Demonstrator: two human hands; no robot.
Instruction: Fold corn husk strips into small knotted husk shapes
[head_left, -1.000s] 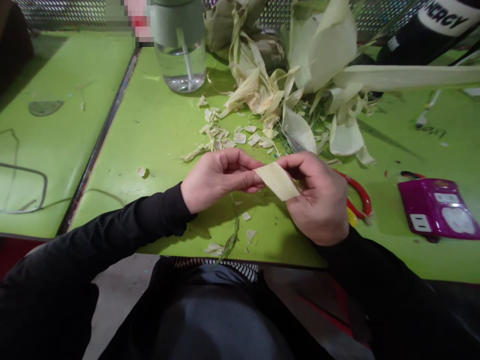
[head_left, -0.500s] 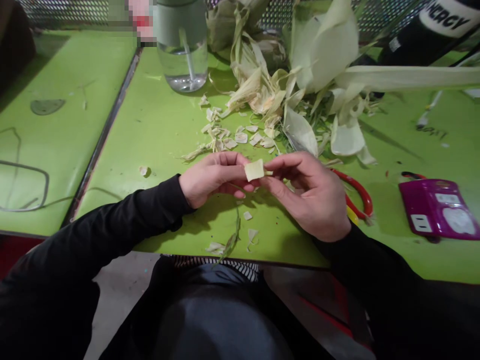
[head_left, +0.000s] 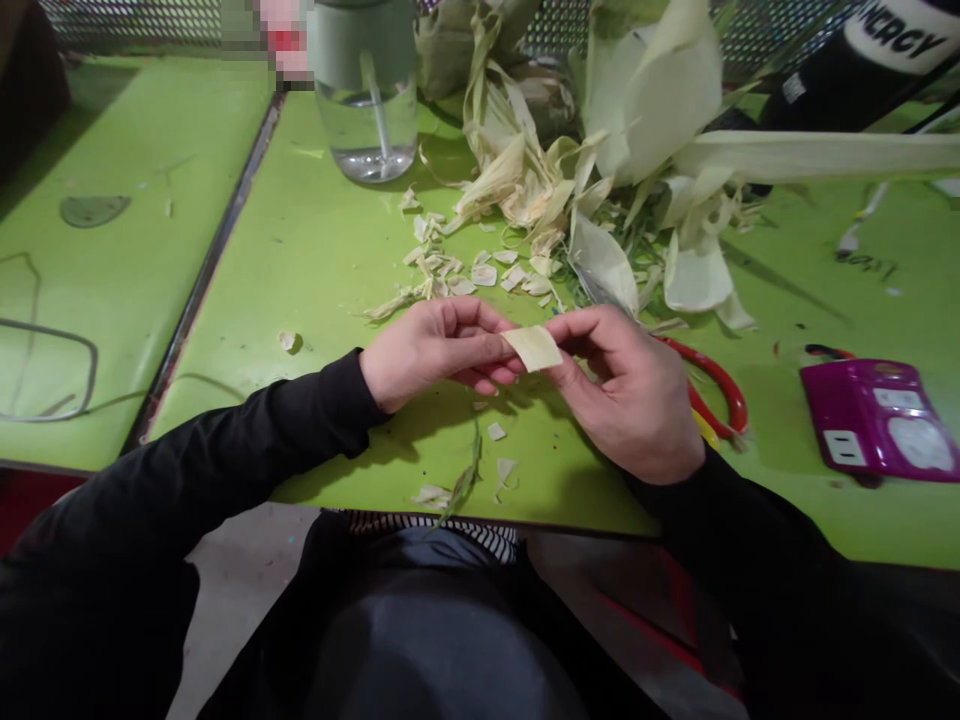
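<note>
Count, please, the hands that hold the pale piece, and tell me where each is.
2: the left hand at the left end of the pale piece, the right hand at its right end. No other is visible there.

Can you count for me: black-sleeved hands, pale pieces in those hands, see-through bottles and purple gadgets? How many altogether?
Hands: 2 (left hand, right hand)
Pale piece held between them: 1
See-through bottle: 1
Purple gadget: 1
Total: 5
</note>
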